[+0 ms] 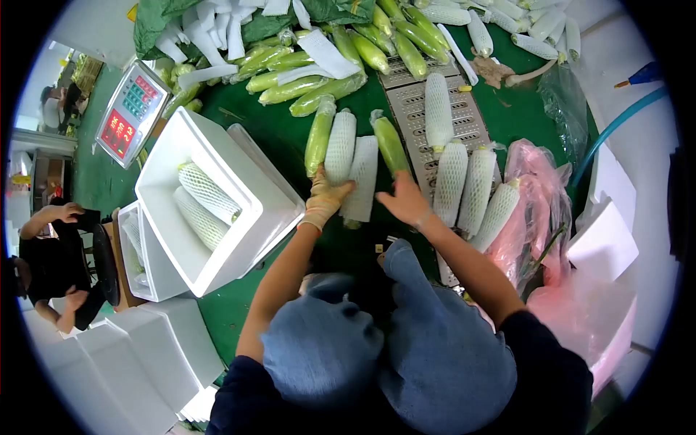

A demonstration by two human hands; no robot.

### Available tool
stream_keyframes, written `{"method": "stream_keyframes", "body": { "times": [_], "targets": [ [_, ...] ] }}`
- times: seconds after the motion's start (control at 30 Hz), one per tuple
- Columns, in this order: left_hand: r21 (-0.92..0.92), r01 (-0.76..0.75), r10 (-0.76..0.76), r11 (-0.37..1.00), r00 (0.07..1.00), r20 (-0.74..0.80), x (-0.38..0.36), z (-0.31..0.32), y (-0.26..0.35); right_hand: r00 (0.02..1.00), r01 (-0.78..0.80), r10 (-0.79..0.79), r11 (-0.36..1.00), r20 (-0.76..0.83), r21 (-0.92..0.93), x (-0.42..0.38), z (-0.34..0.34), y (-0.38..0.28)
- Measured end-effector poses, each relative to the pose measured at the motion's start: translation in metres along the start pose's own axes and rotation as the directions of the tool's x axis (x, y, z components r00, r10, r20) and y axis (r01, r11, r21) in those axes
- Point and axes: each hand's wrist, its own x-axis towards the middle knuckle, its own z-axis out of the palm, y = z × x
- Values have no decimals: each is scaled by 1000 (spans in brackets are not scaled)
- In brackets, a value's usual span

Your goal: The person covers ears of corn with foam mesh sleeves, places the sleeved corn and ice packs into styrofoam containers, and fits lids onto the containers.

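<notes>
My left hand (328,199), in a work glove, is closed round the lower end of an ear of corn in a white foam net (339,148). Its fingers also reach the base of a green, film-wrapped ear of corn (320,138) beside it. A white foam-covered ear (360,181) lies between my hands, its tip showing at the bottom. My bare right hand (406,201) has its thumb spread to the left. Its fingertips are right at the lower end of another green wrapped ear of corn (390,145).
A white foam box (203,272) with netted corn stands left, below a digital scale (125,116). Wrapped corn (312,94) and foam sheets lie behind. Netted ears (477,190) rest by a perforated metal plate (413,109) and pink plastic bags (533,196). Another person (58,250) is far left.
</notes>
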Motion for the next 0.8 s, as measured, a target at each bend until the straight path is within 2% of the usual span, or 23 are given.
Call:
{"method": "stream_keyframes", "body": {
  "times": [0.03, 0.07, 0.1, 0.17, 0.2, 0.23, 0.27, 0.3, 0.33, 0.37, 0.4, 0.43, 0.47, 0.5, 0.53, 0.57, 0.6, 0.63, 0.67, 0.7, 0.73, 0.77, 0.8],
  "targets": [
    [-134, 63, -56, 989, 997, 55, 0, -3, 1, 974, -152, 153, 988, 169, -17, 21, 26, -2],
    [-91, 107, -107, 990, 994, 14, -6, -10, 13, 936, -215, 205, 977, 287, 6, 37, 58, 4],
    [-51, 143, -145, 988, 989, -33, -9, -18, 28, 952, -261, 239, 960, 193, 100, 34, 80, -6],
    [-87, 44, -52, 995, 995, -88, 5, -5, 15, 940, -337, 341, 924, 10, 182, 32, 105, -24],
    [-440, 61, -37, 896, 997, 64, 14, -2, 5, 941, -331, 338, 926, -10, 184, 30, 98, -19],
    [-603, -51, 84, 796, 996, 27, 16, 5, 2, 946, -313, 322, 890, 30, 332, 25, 85, -9],
    [-649, -9, 62, 761, 996, 59, 20, 13, -1, 952, -293, 298, 833, 66, 470, 21, 68, 4],
    [-696, 51, 30, 717, 994, 103, 16, 26, -3, 976, -211, 197, 727, 95, 653, 6, 42, 15],
    [-824, 100, 45, 558, 988, 150, -19, 22, 31, 986, -146, 157, 713, 47, 686, -13, 17, 12],
    [-774, 90, 71, 627, 983, 172, -40, 24, 47, 993, -80, 117, 696, -2, 714, -32, -9, 9],
    [-851, -9, 257, 525, 955, 149, -53, 39, 58, 993, -88, 121, 637, 13, 766, -41, -21, 20],
    [-861, 4, 305, 509, 934, 185, -73, 41, 78, 993, -100, 114, 587, 41, 804, -54, -35, 26],
    [-876, -1, 352, 482, 916, 192, -83, 57, 93, 974, -51, 211, 550, -80, 834, -72, -46, 6],
    [-819, -151, 497, 554, 849, 180, -91, 68, 107, 944, -44, 272, 660, -184, 750, -83, -51, 13],
    [-857, -35, 547, 515, 783, 296, -100, 76, 120, 906, -56, 311, 761, -288, 646, -96, -62, 26],
    [-897, -38, 583, 441, 771, 254, -109, 91, 136, 855, -47, 325, 825, -404, 563, -103, -72, 40],
    [-781, -84, 590, 619, 706, 391, -102, 128, 135, 794, -42, 318, 878, -518, 476, -108, -81, 55],
    [-755, -133, 599, 642, 701, 386, -108, 121, 142, 742, -177, 286, 956, -607, 234, -115, -92, 75],
    [-617, -378, 701, 690, 559, 442, -102, 125, 140, 692, -317, 221, 948, -687, -13, -119, -98, 88],
    [-550, -416, 685, 725, 520, 510, -97, 118, 141, 697, -307, 207, 951, -686, -25, -119, -98, 87],
    [-481, -460, 664, 747, 478, 575, -93, 113, 141, 716, -488, 159, 811, -680, -324, -119, -101, 85],
    [-494, -289, 567, 820, 529, 631, -93, 94, 141, 742, -601, 119, 554, -660, -575, -113, -108, 79],
    [-478, -393, 616, 786, 562, 552, -88, 92, 135, 750, -593, 116, 555, -652, -584, -97, -119, 59]
  ]
}}
